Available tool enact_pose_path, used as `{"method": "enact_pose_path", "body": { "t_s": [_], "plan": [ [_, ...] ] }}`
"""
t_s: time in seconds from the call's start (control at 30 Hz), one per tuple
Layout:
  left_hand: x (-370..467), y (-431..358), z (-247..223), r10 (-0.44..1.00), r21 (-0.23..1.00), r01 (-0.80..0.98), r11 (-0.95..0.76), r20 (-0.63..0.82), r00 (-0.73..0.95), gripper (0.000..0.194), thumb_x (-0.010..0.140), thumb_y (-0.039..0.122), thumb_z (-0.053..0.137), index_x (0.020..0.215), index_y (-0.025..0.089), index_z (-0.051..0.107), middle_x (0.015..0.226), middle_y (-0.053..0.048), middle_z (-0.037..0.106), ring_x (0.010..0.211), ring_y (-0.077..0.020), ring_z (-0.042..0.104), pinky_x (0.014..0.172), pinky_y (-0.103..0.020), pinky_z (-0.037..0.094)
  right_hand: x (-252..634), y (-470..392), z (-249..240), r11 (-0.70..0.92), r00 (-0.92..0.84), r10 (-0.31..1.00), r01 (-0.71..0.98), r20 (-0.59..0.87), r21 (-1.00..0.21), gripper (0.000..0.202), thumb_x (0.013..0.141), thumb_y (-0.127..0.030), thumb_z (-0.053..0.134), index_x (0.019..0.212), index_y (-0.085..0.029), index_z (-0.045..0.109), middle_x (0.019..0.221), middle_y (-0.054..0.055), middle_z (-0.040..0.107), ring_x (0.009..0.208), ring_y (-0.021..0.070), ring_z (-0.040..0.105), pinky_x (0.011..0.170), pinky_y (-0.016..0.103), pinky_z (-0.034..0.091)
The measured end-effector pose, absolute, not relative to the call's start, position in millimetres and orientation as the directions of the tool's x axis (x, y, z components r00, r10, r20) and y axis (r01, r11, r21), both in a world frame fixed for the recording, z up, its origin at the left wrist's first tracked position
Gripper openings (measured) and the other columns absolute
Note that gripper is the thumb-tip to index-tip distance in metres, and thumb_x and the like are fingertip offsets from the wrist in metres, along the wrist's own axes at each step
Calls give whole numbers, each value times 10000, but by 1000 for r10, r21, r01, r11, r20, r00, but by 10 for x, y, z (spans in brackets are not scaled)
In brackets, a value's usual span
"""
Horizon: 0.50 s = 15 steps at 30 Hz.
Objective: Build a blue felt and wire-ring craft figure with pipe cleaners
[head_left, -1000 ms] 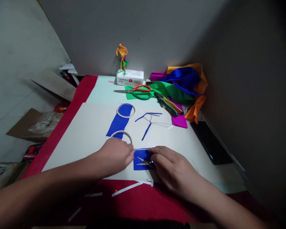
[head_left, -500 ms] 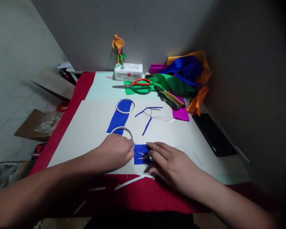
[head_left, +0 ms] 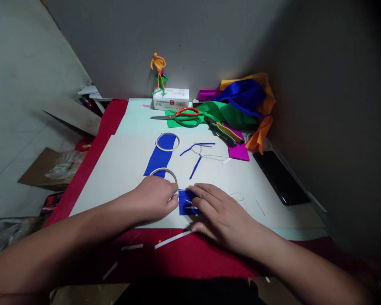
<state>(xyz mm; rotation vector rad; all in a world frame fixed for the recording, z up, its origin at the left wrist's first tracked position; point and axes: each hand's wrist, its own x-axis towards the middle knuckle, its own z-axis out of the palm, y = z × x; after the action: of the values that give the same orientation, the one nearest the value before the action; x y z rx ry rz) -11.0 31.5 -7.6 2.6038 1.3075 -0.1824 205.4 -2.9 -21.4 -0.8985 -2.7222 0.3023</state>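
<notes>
My left hand [head_left: 155,197] is closed round the near side of a roll of white tape [head_left: 165,170], with thumb and fingertips pinched at the left end of a blue paper piece [head_left: 186,210]. A thin pale strip runs along that piece's far edge. My right hand [head_left: 217,212] lies over the right part of the same piece, fingers stretched out and fingertips on the far edge. Two thin scissor blades [head_left: 189,207] show from under its fingers; the handles are hidden. Just beyond the hands lies a wire figure [head_left: 200,154] with limbs partly wrapped in blue.
A second tape roll [head_left: 158,148] rests on a blue paper strip [head_left: 160,160]. Farther back are large scissors [head_left: 187,116], pliers [head_left: 224,132] and coloured crepe paper [head_left: 241,95]. An orange figure [head_left: 158,67] stands on a white box [head_left: 171,99]. A black phone [head_left: 281,178] lies right.
My right hand has slid left along the far edge of the blue piece and covers more of the scissor blades. My left hand stays at the left end with the roll.
</notes>
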Motion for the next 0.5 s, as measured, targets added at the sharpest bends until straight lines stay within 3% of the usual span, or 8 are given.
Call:
{"method": "enact_pose_path", "body": {
  "t_s": [0.17, 0.5],
  "plan": [
    [-105, 308, -67, 777, 145, 802, -579, -201, 597, 334, 868, 323, 366, 791, 158, 646, 741, -116, 685, 650, -239, 607, 545, -329, 368, 2047, -21, -262, 790, -792, 588, 516, 166, -332, 405, 880, -460, 492, 1113, -130, 527, 1321, 167, 508, 1243, 262, 446, 1011, 434, 424],
    [-107, 333, -91, 767, 80, 783, -617, -162, 621, 342, 861, 335, 377, 719, 165, 638, 672, -87, 673, 622, -218, 599, 530, -302, 333, 2005, -31, -255, 806, -805, 576, 529, 144, -264, 613, 833, -605, 458, 1218, -129, 493, 1381, 150, 456, 1197, 305, 441, 950, 471, 396]
  ]
}}
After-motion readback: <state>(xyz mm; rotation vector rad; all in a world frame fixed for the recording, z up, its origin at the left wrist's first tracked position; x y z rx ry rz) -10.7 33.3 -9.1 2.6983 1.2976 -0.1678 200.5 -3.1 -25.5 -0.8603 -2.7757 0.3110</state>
